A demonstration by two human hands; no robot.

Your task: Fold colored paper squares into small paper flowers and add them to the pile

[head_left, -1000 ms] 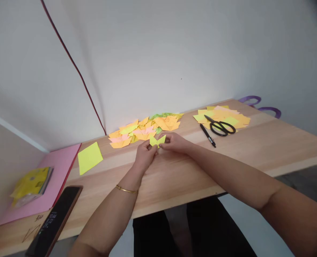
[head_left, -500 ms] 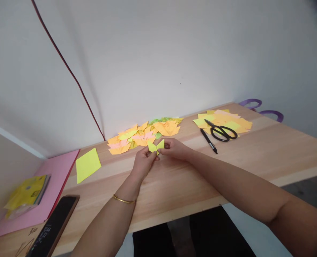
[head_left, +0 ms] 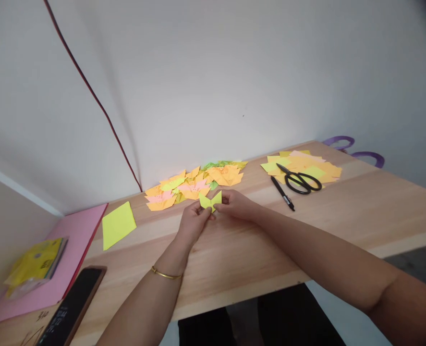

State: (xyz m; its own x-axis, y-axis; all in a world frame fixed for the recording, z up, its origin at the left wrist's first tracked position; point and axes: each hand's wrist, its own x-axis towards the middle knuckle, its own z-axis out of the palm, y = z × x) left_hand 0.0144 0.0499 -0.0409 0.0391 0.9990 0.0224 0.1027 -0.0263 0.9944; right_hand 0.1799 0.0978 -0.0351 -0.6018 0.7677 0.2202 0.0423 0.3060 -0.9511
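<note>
Both my hands pinch one small folded yellow-green paper (head_left: 210, 200) just above the wooden table (head_left: 234, 259). My left hand (head_left: 194, 223), with a gold bangle on its wrist, grips the paper's lower left side. My right hand (head_left: 236, 203) grips its right side with closed fingers. The paper shows two pointed tips sticking up. Right behind it lies a heap of folded orange, pink and green paper pieces (head_left: 194, 183) against the wall.
A loose yellow-green square sheet (head_left: 118, 224) lies to the left, by a pink sheet (head_left: 65, 259) with a yellow packet (head_left: 34, 265) on it. A dark phone (head_left: 72, 307) sits near the front edge. Right: black pen (head_left: 284, 193), black scissors (head_left: 299, 179) on yellow sheets (head_left: 319, 168), purple handles (head_left: 357, 149).
The hands and folded paper keep almost the same place on the table; the view shifted slightly. The fingers keep pinching the paper, its tips a little lower.
</note>
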